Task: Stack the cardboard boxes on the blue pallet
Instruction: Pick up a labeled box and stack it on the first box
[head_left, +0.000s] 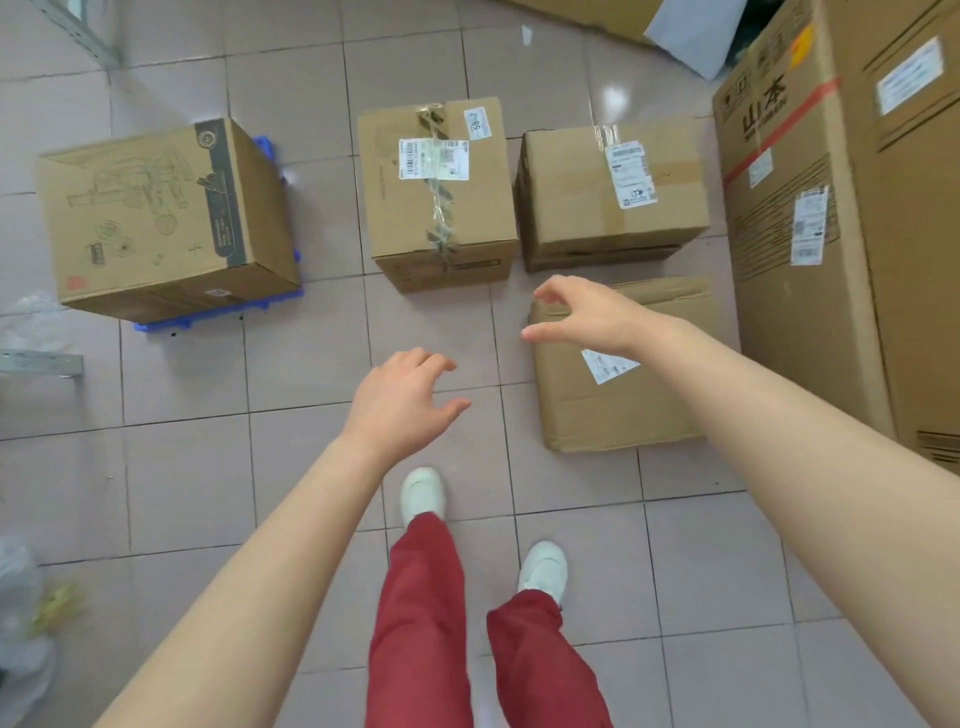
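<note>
A printed cardboard box (156, 218) sits on the blue pallet (218, 314) at the left; only the pallet's edges show. Three plain boxes rest on the tiled floor: a taped one (436, 192) in the middle, a labelled one (613, 192) to its right, and a flatter one (623, 384) nearest me. My right hand (587, 317) hovers open over the flat box's near-left corner, fingers spread. Left of that box, above bare tiles, my left hand (405, 400) is open and holds nothing.
A tall carton (831, 208) stands along the right side. Flattened cardboard (597, 15) lies at the top. Metal shelf legs (47, 361) and plastic bags (21, 623) crowd the left edge. My white shoes (423, 493) stand on the tiles below my hands.
</note>
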